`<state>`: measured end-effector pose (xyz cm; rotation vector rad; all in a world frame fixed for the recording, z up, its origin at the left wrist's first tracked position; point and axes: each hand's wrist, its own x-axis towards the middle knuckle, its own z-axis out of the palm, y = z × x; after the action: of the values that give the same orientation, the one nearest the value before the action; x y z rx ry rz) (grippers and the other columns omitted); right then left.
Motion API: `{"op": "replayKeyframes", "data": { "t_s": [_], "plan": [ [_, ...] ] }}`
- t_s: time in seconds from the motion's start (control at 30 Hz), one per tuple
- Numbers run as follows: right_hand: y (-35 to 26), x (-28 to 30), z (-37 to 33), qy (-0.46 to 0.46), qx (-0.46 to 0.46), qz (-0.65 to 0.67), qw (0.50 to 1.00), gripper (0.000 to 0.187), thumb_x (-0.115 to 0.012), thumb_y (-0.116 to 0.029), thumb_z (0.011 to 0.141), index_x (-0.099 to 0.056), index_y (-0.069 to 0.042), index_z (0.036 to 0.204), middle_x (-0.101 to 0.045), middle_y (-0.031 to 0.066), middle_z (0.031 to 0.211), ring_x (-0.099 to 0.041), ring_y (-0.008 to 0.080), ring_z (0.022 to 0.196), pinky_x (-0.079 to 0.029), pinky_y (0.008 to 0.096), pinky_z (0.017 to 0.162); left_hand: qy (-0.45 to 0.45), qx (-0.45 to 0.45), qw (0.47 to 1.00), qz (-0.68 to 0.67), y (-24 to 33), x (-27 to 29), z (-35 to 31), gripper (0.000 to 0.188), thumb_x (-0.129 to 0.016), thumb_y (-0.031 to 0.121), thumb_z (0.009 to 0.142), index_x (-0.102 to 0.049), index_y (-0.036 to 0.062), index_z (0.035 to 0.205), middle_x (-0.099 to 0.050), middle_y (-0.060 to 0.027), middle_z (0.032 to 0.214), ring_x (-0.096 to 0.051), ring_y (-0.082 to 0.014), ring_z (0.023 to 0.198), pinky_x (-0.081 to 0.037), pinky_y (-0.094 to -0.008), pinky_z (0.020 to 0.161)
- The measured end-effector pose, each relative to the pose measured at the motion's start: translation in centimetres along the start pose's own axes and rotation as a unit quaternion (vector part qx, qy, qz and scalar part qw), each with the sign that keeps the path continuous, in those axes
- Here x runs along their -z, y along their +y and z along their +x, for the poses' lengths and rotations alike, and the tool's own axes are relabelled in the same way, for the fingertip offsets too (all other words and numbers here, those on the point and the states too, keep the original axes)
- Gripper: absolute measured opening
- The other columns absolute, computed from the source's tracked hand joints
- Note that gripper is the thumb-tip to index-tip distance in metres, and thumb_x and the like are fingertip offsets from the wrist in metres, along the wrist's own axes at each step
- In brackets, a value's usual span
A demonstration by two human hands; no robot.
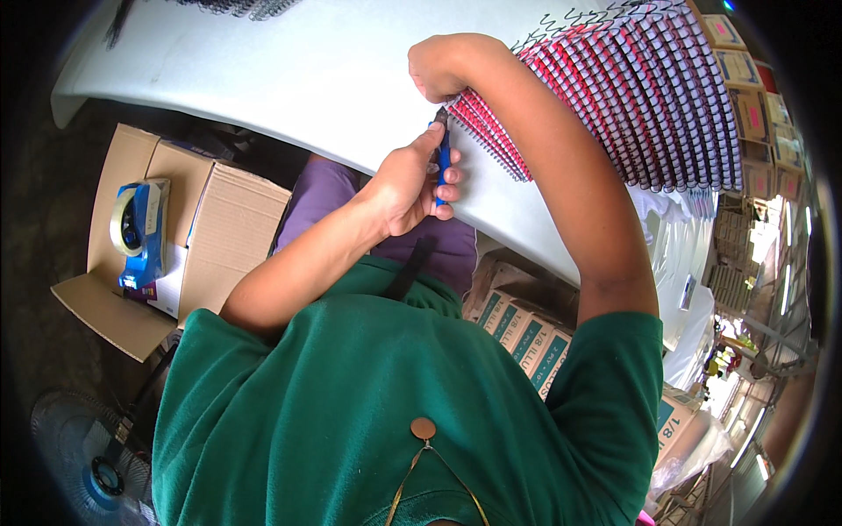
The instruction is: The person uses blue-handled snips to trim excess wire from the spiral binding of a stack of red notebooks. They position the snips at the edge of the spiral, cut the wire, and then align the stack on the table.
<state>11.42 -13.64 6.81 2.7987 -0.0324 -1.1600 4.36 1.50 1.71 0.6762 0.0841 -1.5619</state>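
Observation:
My left hand [408,188] is wrapped round the blue handles of a pair of pliers [444,158]. The dark jaws point away from me and meet the near left corner of a fanned row of spiral-bound notebooks [640,101]. Over that same corner bends my right hand [443,66], its fingers curled down and mostly hidden; what they grip cannot be made out. Red and pale covers show between the black coils, and loose coil ends stick out along the far side of the row.
The notebooks lie on a white table [289,79]. More black coils [237,7] rest at its far left. Left of my lap, an open cardboard box [237,228] carries a blue tape dispenser [145,232]. Printed cartons [526,337] stand under the table; a fan [101,473] is lower left.

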Motion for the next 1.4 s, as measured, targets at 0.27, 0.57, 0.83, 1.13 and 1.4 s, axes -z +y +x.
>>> {"op": "replayKeyframes", "data": {
  "t_s": [0.27, 0.57, 0.83, 1.13, 1.4],
  "plan": [
    [-0.5, 1.0, -1.2, -0.013, -0.031, 0.028, 0.999, 0.016, -0.062, 0.004, 0.056, -0.068, -0.001, 0.070, -0.065, 0.0168, 0.070, -0.061, 0.0251, 0.062, -0.046, 0.0387, 0.054, -0.008, -0.013, 0.998, 0.057, 0.6, -0.4, -0.1, 0.053, -0.029, 0.048, 0.096, -0.049, 0.0008, 0.111, -0.060, -0.0138, 0.096, -0.062, -0.0241, 0.092, -0.053, -0.0414, 0.078],
    [-0.1, 1.1, -1.3, 0.011, -0.025, 0.039, 0.999, 0.013, -0.061, 0.007, 0.055, -0.067, 0.000, 0.065, -0.063, 0.0160, 0.064, -0.060, 0.0242, 0.059, -0.045, 0.0369, 0.052, -0.135, -0.001, 0.991, 0.005, 0.5, 0.9, 0.1, 0.055, -0.029, 0.050, 0.096, -0.049, 0.0014, 0.111, -0.060, -0.0134, 0.096, -0.062, -0.0259, 0.093, -0.053, -0.0388, 0.073],
    [-0.2, 1.5, -1.2, -0.010, -0.023, 0.042, 0.999, 0.016, -0.068, 0.002, 0.070, -0.070, 0.002, 0.085, -0.067, 0.0192, 0.081, -0.065, 0.0283, 0.072, -0.050, 0.0404, 0.061, -0.019, -0.011, 0.995, 0.099, 1.9, 0.0, 0.3, 0.053, -0.027, 0.050, 0.096, -0.050, 0.0027, 0.106, -0.056, -0.0073, 0.081, -0.061, -0.0195, 0.073, -0.054, -0.0340, 0.064],
    [-0.4, 1.7, -1.6, 0.000, -0.034, 0.039, 0.999, 0.017, -0.069, 0.003, 0.069, -0.071, -0.001, 0.085, -0.067, 0.0181, 0.080, -0.065, 0.0286, 0.072, -0.050, 0.0404, 0.060, 0.031, -0.040, 0.996, 0.078, 1.8, -2.1, -0.7, 0.052, -0.026, 0.050, 0.097, -0.050, 0.0038, 0.099, -0.049, -0.0037, 0.072, -0.049, -0.0142, 0.057, -0.049, -0.0315, 0.054],
    [-0.6, 2.0, -2.6, 0.047, -0.033, 0.037, 0.998, 0.010, -0.061, 0.003, 0.063, -0.068, 0.000, 0.070, -0.066, 0.0175, 0.074, -0.063, 0.0277, 0.066, -0.048, 0.0376, 0.059, -0.012, -0.056, 0.989, 0.138, 1.4, -0.9, -1.0, 0.053, -0.027, 0.052, 0.096, -0.050, 0.0051, 0.100, -0.049, -0.0026, 0.073, -0.049, -0.0133, 0.057, -0.050, -0.0292, 0.054]
  ]
}}
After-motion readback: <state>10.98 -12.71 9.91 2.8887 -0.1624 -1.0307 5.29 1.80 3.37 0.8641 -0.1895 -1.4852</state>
